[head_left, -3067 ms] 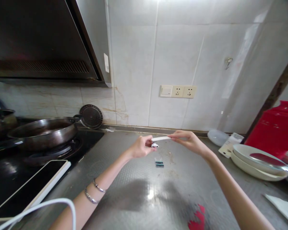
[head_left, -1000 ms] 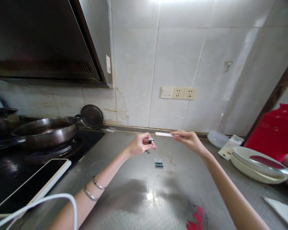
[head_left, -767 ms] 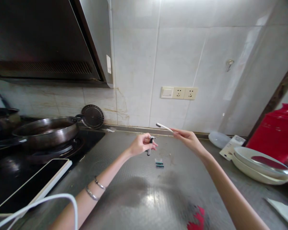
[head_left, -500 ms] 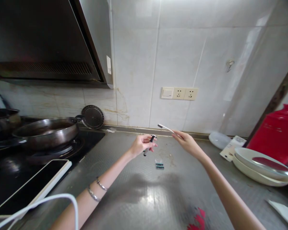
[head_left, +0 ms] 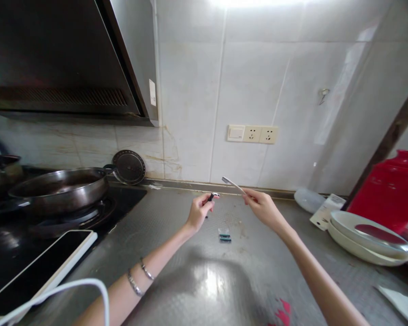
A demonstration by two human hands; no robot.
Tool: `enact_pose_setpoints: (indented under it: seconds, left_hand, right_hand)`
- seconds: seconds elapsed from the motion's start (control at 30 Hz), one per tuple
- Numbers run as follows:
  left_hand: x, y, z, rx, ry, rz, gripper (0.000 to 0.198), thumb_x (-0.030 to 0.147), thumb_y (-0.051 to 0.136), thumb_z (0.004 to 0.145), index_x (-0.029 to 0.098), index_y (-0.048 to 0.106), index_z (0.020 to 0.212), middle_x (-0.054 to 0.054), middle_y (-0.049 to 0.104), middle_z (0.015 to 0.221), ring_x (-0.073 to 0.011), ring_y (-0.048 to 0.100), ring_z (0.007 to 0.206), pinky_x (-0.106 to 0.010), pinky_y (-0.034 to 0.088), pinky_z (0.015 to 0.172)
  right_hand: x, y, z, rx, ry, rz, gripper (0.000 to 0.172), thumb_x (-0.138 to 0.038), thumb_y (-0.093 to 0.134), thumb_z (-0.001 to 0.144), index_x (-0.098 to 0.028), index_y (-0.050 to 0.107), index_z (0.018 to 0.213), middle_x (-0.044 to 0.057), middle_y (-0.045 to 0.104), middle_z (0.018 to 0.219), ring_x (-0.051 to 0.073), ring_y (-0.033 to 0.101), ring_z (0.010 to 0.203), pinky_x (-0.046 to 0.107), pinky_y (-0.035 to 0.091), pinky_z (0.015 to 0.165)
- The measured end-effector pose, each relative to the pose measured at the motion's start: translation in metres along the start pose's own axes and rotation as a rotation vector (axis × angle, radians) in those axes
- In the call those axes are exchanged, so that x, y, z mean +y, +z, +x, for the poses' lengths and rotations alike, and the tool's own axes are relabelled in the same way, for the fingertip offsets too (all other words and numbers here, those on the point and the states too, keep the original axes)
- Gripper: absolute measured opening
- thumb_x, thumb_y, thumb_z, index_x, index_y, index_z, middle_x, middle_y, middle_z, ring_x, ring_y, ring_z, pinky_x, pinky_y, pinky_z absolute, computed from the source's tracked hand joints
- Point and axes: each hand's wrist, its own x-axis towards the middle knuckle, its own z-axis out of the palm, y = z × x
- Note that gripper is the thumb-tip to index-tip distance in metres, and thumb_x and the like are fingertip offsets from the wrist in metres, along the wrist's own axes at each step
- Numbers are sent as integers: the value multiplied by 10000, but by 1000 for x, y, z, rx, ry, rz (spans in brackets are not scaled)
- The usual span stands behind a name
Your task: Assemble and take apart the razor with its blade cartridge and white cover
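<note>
Through the head camera I am seeing a white cable curving along the near left, crossing in front of a phone that is lying dark-screened at the cooktop's edge. At the near edge of the metal worktop, red patches are showing right of centre. Two bracelets are circling the left forearm. In the middle, a small clear packet with two dark teal strips is lying flat.

Just beyond it, above the worktop, the left hand is pinching a small razor between thumb and fingers, its head facing right. The right hand is gripping a white toothbrush by one end; its dark bristled tip is pointing left and up, near the razor but apart from it.

To the right, pale bowls are sitting before a red container. Over on the left, a steel pan is resting on the cooktop. A switch-and-socket panel is facing me from the far wall.
</note>
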Motion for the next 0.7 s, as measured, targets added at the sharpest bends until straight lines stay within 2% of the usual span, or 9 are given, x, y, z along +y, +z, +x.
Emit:
enact_pose_setpoints:
  seconds: [0.17,0.27,0.33,0.4,0.47,0.57,0.7]
  left_hand:
    - [-8,-6,7,-33,-8,-57,320,357,447,809,113,617,927,14,485,600,-83,424,558,-205,329,554]
    - [-9,-9,9,-103,0,-38,275,359,525,780,113,609,870,-7,555,647,-96,488,600,-215,378,604]
    - [-8,-12,10,-160,-6,-31,265,355,569,760,111,601,859,-39,618,718,-120,549,656,-241,420,663]
    - [-7,-14,10,-203,-19,-32,274,355,593,748,108,597,866,-73,656,791,-150,598,708,-280,449,720]
    - [-6,-16,10,-243,-30,-20,279,346,621,728,104,603,865,-91,671,837,-171,626,738,-306,463,754]
    - [-7,-19,11,-283,-39,13,278,336,635,717,97,621,858,-97,680,859,-179,642,743,-312,477,762]
    - [-9,-25,13,-281,-18,43,273,337,620,730,97,640,859,-93,686,864,-186,645,770,-319,483,786]
  right_hand:
    - [-22,1,-8,19,54,174,415,-365,390,838,-141,634,1086,23,608,702,140,490,615,208,344,546]
    - [-22,7,-17,19,75,253,424,-386,425,822,-163,621,1125,40,635,786,148,507,668,215,373,584]
    - [-20,13,-25,18,107,311,436,-397,473,793,-174,615,1138,41,627,767,135,493,634,214,375,559]
    - [-19,18,-32,11,190,414,495,-419,498,771,-166,575,1188,10,557,620,101,427,517,199,334,466]
    - [-23,24,-38,-13,303,568,570,-438,505,761,-157,504,1256,-46,416,509,69,322,420,181,254,386]
    - [-36,32,-47,-37,405,811,628,-437,527,751,-182,419,1315,-80,322,519,42,227,384,162,170,347]
    - [-51,42,-66,-38,452,945,647,-431,567,734,-184,418,1313,-89,302,518,31,199,384,156,143,343]
